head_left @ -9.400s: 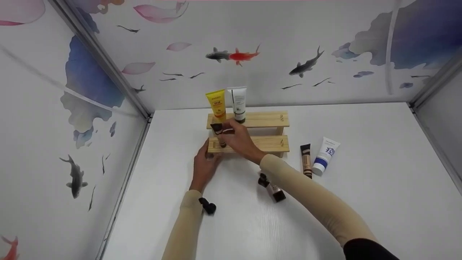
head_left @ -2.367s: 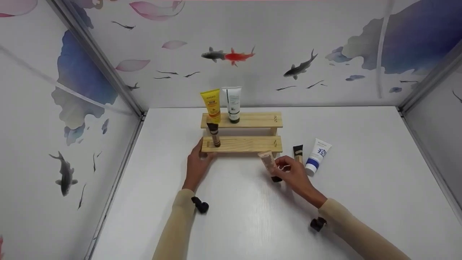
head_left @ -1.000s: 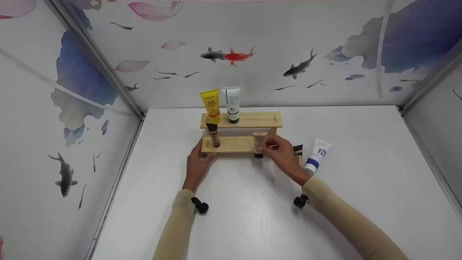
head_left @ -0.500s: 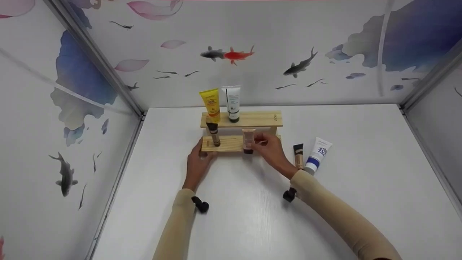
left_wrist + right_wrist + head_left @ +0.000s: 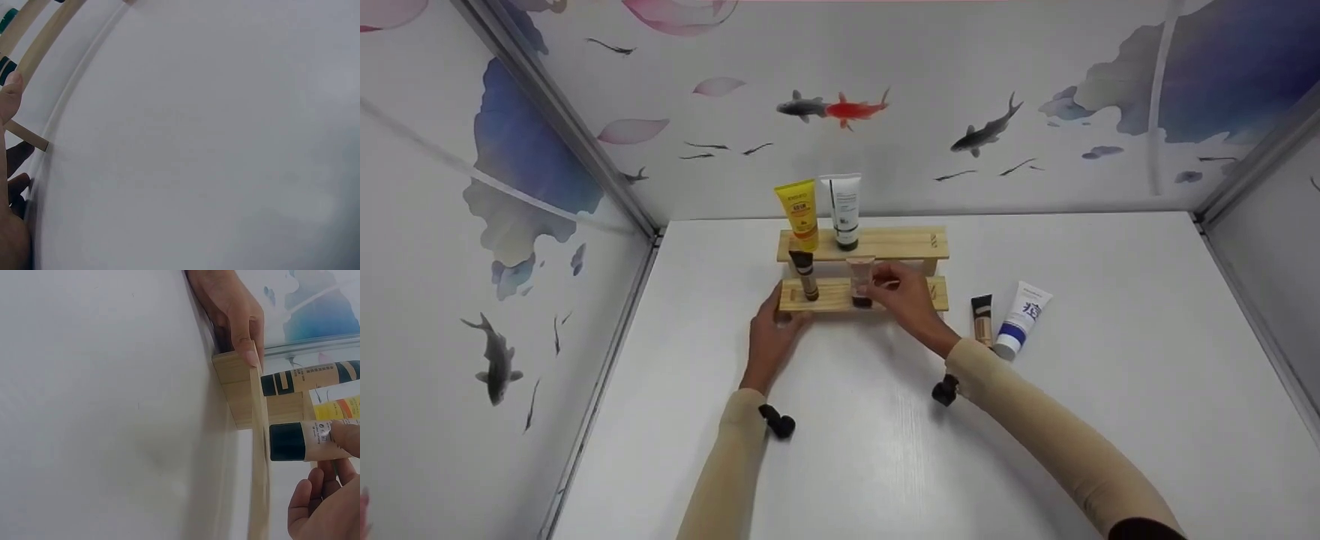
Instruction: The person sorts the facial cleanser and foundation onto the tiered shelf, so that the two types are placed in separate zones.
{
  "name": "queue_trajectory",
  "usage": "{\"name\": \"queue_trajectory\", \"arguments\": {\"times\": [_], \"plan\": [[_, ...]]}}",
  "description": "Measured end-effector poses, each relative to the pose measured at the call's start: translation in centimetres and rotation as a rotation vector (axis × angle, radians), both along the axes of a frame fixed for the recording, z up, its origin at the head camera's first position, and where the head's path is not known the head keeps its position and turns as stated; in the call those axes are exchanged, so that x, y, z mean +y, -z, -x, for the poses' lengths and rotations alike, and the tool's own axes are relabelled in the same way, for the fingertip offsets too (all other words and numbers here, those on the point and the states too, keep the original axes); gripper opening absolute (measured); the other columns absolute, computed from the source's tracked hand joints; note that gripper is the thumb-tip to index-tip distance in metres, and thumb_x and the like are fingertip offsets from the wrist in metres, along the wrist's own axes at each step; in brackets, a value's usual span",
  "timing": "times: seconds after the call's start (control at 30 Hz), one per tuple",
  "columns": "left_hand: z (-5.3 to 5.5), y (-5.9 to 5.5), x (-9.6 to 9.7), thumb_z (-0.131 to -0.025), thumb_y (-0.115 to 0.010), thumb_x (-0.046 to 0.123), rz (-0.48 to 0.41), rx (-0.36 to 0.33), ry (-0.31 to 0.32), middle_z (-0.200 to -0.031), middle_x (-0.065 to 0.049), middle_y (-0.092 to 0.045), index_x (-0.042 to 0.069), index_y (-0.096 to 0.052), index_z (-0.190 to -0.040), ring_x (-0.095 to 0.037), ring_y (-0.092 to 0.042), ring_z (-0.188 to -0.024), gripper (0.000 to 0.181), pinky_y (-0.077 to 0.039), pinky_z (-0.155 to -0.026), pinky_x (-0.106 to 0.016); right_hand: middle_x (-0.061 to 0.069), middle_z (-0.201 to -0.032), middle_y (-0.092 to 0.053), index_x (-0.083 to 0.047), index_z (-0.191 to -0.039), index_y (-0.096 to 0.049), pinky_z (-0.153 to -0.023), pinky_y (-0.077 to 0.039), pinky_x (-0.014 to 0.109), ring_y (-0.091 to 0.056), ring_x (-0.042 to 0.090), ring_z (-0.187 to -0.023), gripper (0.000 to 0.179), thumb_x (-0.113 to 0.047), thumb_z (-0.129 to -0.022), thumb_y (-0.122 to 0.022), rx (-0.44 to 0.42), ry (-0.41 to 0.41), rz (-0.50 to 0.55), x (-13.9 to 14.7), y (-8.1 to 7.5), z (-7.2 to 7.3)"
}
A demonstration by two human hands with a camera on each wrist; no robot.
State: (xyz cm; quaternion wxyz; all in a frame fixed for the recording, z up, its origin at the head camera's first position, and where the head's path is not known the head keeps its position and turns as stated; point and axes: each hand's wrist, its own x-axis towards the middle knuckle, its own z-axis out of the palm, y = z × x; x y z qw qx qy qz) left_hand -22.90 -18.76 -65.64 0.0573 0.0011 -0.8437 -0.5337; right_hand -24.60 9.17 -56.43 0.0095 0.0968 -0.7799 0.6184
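Note:
My right hand (image 5: 913, 306) pinches a pinkish-beige cosmetic tube (image 5: 859, 273) between thumb and fingers. The tube stands upright, black cap (image 5: 287, 442) down, right at the lower step of a two-step wooden rack (image 5: 904, 244). At the rack's left end my left hand (image 5: 770, 341) grips the lower step, thumb on the front edge and fingers at the side, as the right wrist view shows. A slim dark-topped tube (image 5: 805, 276) stands on the left of that step. On the upper step are a yellow tube (image 5: 801, 215) and a white tube (image 5: 844, 210), side by side.
Right of the rack, another slim black-and-beige tube (image 5: 982, 319) and a white-and-blue tube (image 5: 1023, 319) lie on the white table (image 5: 840, 457). Printed wall panels (image 5: 930, 150) border the table at the back and sides.
My right hand lifted the beige tube from the table, then carried it left over the lower step, closer to the slim tube. Earlier it set that slim tube there. My left hand stays at the rack.

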Motion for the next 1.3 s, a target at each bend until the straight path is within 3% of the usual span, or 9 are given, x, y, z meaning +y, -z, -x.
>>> {"name": "queue_trajectory", "arguments": {"times": [0.1,0.37,0.53,0.73,0.97,1.3], "plan": [[0.1,0.0,0.0,-0.099,-0.080,0.057,0.001,-0.010,-0.002,-0.162,-0.005,-0.056,0.018,-0.036,-0.174,-0.021,-0.062,-0.130,0.096,-0.046,-0.118,-0.048,0.007,-0.111,-0.075,-0.007,-0.116,-0.076,-0.094,-0.057,0.036,-0.068,0.022,-0.107,0.021,-0.014,-0.098,-0.084,0.005,-0.009,0.008,-0.5,-0.1,0.2],[0.3,-0.2,0.3,-0.101,-0.083,0.040,0.021,-0.007,-0.010,-0.169,-0.013,-0.050,0.009,-0.036,-0.173,-0.029,-0.049,-0.152,0.091,-0.037,-0.128,-0.048,0.010,-0.109,-0.075,-0.007,-0.114,-0.078,-0.092,-0.056,0.035,-0.070,0.024,-0.105,0.018,-0.011,-0.098,-0.085,0.051,-0.019,0.054,-1.6,-0.1,0.8],[0.3,-0.2,0.4,-0.101,-0.083,0.042,0.020,-0.014,-0.010,-0.171,-0.012,-0.047,0.012,-0.036,-0.173,-0.029,-0.043,-0.158,0.091,-0.033,-0.130,-0.047,0.016,-0.112,-0.075,-0.002,-0.115,-0.077,-0.091,-0.054,0.036,-0.070,0.029,-0.107,0.020,-0.009,-0.098,-0.085,0.046,0.007,0.061,-2.0,0.0,0.9],[0.3,-0.2,0.4,-0.100,-0.081,0.049,0.013,-0.014,-0.004,-0.171,-0.010,-0.047,0.013,-0.036,-0.173,-0.026,-0.043,-0.157,0.093,-0.034,-0.130,-0.047,0.022,-0.115,-0.074,0.004,-0.117,-0.074,-0.090,-0.055,0.034,-0.069,0.037,-0.110,0.022,-0.005,-0.099,-0.083,0.039,0.006,0.049,-2.0,0.2,1.0],[0.2,-0.2,0.3,-0.099,-0.080,0.055,0.014,-0.003,-0.002,-0.171,-0.010,-0.048,0.013,-0.035,-0.173,-0.026,-0.044,-0.157,0.096,-0.034,-0.130,-0.047,0.011,-0.113,-0.075,-0.005,-0.116,-0.075,-0.094,-0.058,0.037,-0.070,0.025,-0.108,0.021,-0.012,-0.099,-0.085,0.044,-0.017,0.033,-1.6,0.7,1.2],[0.2,0.0,0.0,-0.100,-0.081,0.049,0.016,0.019,-0.005,-0.168,-0.014,-0.051,0.010,-0.037,-0.172,-0.029,-0.051,-0.151,0.093,-0.038,-0.127,-0.050,0.010,-0.116,-0.074,-0.004,-0.125,-0.074,-0.097,-0.057,0.038,-0.068,0.026,-0.111,0.029,-0.012,-0.099,-0.084,0.044,-0.058,0.008,-1.4,0.7,1.1]]}}
